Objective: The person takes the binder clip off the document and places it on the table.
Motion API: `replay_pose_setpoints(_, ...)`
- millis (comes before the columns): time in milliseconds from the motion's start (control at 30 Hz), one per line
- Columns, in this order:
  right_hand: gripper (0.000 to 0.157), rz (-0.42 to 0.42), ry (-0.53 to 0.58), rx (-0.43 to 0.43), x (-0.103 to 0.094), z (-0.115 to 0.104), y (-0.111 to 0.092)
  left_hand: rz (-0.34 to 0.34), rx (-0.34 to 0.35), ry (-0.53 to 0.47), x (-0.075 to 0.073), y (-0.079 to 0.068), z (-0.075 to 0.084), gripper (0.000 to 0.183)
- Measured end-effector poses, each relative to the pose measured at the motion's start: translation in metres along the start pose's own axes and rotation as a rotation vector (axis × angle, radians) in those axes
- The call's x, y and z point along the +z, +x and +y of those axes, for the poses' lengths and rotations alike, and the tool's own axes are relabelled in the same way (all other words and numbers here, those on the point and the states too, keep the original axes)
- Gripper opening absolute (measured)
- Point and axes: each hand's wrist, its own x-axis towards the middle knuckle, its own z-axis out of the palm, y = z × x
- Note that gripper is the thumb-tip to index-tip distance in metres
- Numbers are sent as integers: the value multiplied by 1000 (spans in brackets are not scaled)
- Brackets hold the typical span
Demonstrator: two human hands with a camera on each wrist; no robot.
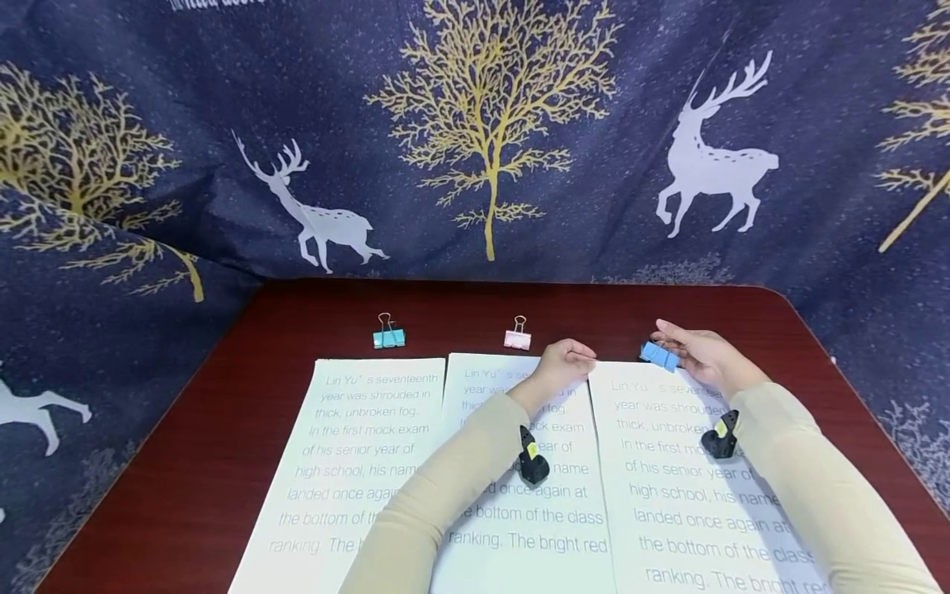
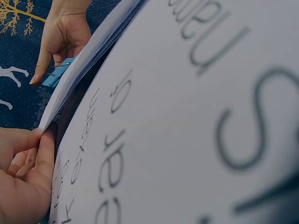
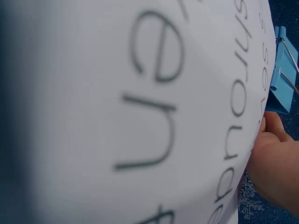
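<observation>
Three stacks of printed sheets lie side by side. At the top left corner of the right stack (image 1: 653, 474), my left hand (image 1: 558, 368) pinches the paper between thumb and finger; the left wrist view shows that corner lifted, with a dark gap beneath. My right hand (image 1: 708, 355) holds a blue binder clip (image 1: 659, 355) at the top edge of the same stack, its thumb pointing away past the clip. Up close in the right wrist view, the blue clip (image 3: 282, 65) sits against the paper edge with its wire handles folded outward. The paper partly hides the right fingers.
Behind the left stack (image 1: 356, 462) lies a teal binder clip (image 1: 389, 338). A pink binder clip (image 1: 517, 339) lies behind the middle stack (image 1: 519, 511). The dark red table (image 1: 200, 445) ends at a blue cloth (image 1: 430, 223) printed with deer and trees.
</observation>
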Motion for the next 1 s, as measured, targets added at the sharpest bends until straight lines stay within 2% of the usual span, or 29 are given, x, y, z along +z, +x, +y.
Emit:
replay_pose_setpoints(133,26,-8,39,-7,1,0,0,-4,-1,8,0,1,-3,12)
replay_pose_setpoints(233,28,-3,134,-1,1,1,1,7,-24,-7,2,2,-4,15)
replay_pose_setpoints(367,32,-12,245,3,1,0,4,18,-20,-4,3,2,-4,16)
replay_pose_setpoints(533,34,-24,287,19,1,-4,7,14,-13,8,1,3,-2,16)
replay_pose_setpoints(667,33,-52,280,26,-2,-5,9,9,-22,2,0,4,-1,16)
replay_pose_setpoints(767,30,-40,273,11,-2,-4,10,12,-32,-4,1,4,-3,15)
replay_pose_setpoints(1000,25,50,111,-70,10,-3,7,6,-24,-16,1,3,-3,15)
